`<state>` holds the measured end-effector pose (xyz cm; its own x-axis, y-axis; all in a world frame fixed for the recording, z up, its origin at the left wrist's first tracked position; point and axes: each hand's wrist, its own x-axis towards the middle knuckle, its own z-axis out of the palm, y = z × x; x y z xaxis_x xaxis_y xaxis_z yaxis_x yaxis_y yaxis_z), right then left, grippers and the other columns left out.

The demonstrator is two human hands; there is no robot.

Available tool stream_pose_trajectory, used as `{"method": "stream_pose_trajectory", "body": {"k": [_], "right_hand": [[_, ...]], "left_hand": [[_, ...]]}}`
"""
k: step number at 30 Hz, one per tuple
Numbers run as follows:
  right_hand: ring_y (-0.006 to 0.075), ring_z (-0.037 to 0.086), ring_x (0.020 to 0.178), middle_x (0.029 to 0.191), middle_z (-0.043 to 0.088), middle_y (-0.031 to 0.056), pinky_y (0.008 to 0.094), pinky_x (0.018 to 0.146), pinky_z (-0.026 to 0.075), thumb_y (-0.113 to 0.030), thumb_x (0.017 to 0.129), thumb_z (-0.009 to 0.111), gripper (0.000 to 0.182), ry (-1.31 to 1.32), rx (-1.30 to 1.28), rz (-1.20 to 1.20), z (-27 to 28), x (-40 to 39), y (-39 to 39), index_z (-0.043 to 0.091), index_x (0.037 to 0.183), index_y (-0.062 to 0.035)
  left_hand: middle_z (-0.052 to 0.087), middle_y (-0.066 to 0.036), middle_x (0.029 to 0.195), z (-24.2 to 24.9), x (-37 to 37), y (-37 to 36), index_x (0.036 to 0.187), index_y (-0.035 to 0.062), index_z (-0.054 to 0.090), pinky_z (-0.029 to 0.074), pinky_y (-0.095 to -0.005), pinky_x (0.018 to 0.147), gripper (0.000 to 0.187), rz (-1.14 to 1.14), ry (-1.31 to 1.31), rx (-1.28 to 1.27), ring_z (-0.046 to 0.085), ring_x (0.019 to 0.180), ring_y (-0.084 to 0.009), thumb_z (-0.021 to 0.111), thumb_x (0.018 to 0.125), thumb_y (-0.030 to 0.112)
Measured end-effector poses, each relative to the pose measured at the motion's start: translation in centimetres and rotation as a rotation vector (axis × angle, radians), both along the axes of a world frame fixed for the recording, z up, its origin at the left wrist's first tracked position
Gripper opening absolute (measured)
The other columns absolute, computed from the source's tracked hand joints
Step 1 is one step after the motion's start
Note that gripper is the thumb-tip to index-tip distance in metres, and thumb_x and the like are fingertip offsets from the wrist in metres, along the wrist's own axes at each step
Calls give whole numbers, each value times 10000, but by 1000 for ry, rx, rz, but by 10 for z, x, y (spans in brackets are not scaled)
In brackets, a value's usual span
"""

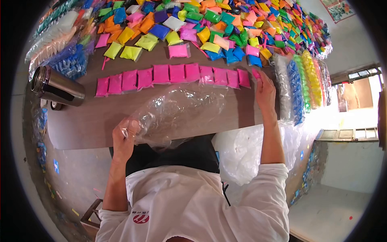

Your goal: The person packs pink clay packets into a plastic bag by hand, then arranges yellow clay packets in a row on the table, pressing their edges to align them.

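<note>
Tabletop [88, 125] is bearing pink packets [161, 74] at twelve o'clock, window [356, 97] glowing at three; your left hand [125, 133] is clamping a clear bag [181, 105] (shiny stuff) at nine, your right hand [265, 90] pinching another packet [256, 74] at two.

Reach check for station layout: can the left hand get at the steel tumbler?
Probably yes: bare tabletop lies between left hand and steel tumbler, though it'd likely drop the clear bag first.

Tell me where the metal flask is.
In the head view, the flask is at the left end of the table, left of the pink packets.
</note>
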<state>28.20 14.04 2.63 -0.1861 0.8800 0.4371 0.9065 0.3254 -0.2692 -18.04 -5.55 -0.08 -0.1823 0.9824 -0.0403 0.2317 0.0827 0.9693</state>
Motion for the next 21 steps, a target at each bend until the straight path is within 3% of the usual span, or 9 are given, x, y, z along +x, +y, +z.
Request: {"method": "stream_pose_trajectory", "body": {"k": [3,9,11,15,17,20,21], "right_hand": [[416,575,1203,1325,605,206,452,999,473,-27,932,551,407,-25,5,93,3,-20,-4,577,1338,-26],[417,532,1254,1440,514,186,450,1038,457,-36,846,610,544,17,-121,256,4,-29,-5,533,1384,-56],[413,527,1261,1446,509,178,445,1038,459,-41,820,625,579,18,-138,292,8,-28,-4,528,1390,-59],[410,554,1225,1382,559,181,439,1029,466,-57,808,652,559,-36,-117,234,0,-24,11,553,1358,-64],[414,570,1199,1335,593,184,437,1021,472,-64,823,647,514,4,-109,216,-3,-25,17,573,1331,-67],[365,656,1036,1115,674,180,429,910,518,-104,876,621,408,125,-6,139,-19,-17,23,601,1281,-63],[308,661,929,1010,677,160,399,822,523,-123,904,596,364,238,-18,83,-24,1,29,610,1260,-51]], "left_hand": [[558,-17,778,-10,-2,2,900,-15,643,408,-282,667,441,4,4,32,492,750,-111,554,1038,394],[564,22,768,2,-6,6,885,21,639,391,-264,646,326,-71,22,82,495,730,-77,572,1034,302],[526,8,757,5,-3,5,851,10,608,389,-280,636,385,-41,37,39,473,717,-101,563,1038,343],[520,3,754,-2,0,4,845,-6,598,384,-281,636,361,-22,-78,46,466,717,-102,586,1029,305],[559,13,819,-5,-1,4,883,9,622,404,-268,670,252,-22,-83,22,491,750,-88,590,1014,222],[595,15,873,-4,-2,1,934,9,639,431,-265,706,159,-14,-94,21,524,793,-84,595,1002,146],[603,13,884,-4,0,1,950,5,641,440,-266,716,141,-10,-99,27,535,806,-85,597,999,129]]}}
